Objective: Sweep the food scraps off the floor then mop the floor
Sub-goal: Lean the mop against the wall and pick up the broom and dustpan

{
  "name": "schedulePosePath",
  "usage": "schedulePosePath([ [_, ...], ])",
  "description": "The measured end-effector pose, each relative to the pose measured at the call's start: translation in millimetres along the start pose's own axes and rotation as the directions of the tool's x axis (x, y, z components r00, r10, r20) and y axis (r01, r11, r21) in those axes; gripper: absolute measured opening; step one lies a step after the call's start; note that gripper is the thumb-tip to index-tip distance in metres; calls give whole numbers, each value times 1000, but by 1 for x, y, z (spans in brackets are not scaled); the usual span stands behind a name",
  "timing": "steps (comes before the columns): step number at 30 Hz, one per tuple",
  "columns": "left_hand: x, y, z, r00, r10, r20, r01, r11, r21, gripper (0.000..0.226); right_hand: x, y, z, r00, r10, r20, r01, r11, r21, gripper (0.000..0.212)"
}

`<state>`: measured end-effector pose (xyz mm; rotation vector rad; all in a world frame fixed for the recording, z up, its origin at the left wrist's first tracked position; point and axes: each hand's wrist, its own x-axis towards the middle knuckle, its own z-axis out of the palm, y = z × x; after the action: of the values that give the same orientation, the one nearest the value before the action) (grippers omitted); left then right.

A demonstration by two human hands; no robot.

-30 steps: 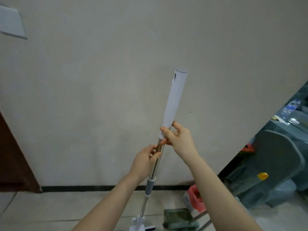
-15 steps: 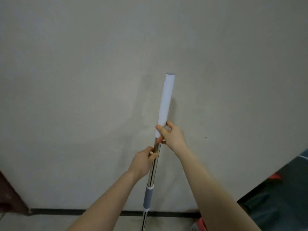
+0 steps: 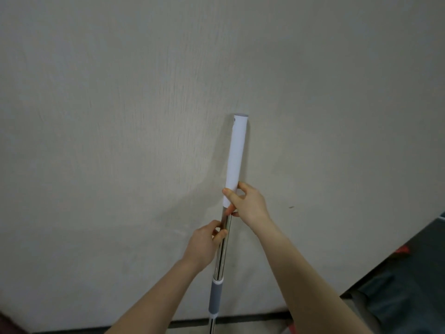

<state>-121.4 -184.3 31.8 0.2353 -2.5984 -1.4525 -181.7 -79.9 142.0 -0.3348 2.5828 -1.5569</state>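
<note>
Hands: both of mine grip the mop pole [image 3: 222, 251], held upright in front of the wall [image 3: 120, 141].
Right hand [image 3: 248, 203]: fingers curled shut around the bottom of the white handle sleeve [image 3: 237, 155].
Left hand [image 3: 204, 244]: lower down, closed on the shiny metal tube, thumb along it.
Grey collar [image 3: 215, 296]: on the pole below my left hand.
Mop head: out of view below.

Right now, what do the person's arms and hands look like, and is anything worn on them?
Both forearms are bare up to the frame edge: no sleeves visible. The left hand and the right hand have no gloves, and no rings, watch or bracelet can be seen.
</note>
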Motion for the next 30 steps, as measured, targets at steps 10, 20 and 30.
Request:
schedulePosePath([
  [10,-43,5,-20,992,-119,33,118,993,24,61,-47,-7,-6,1000,29,9,-28,995,-100,41],
  [20,-154,3,-4,992,-30,120,31,1000,-7,26,-181,34,-32,990,134,50,-125,981,-150,12],
  [30,-232,46,112,933,-5,360,23,999,-45,10,-306,120,-142,967,248,-64,-256,933,-252,13],
])
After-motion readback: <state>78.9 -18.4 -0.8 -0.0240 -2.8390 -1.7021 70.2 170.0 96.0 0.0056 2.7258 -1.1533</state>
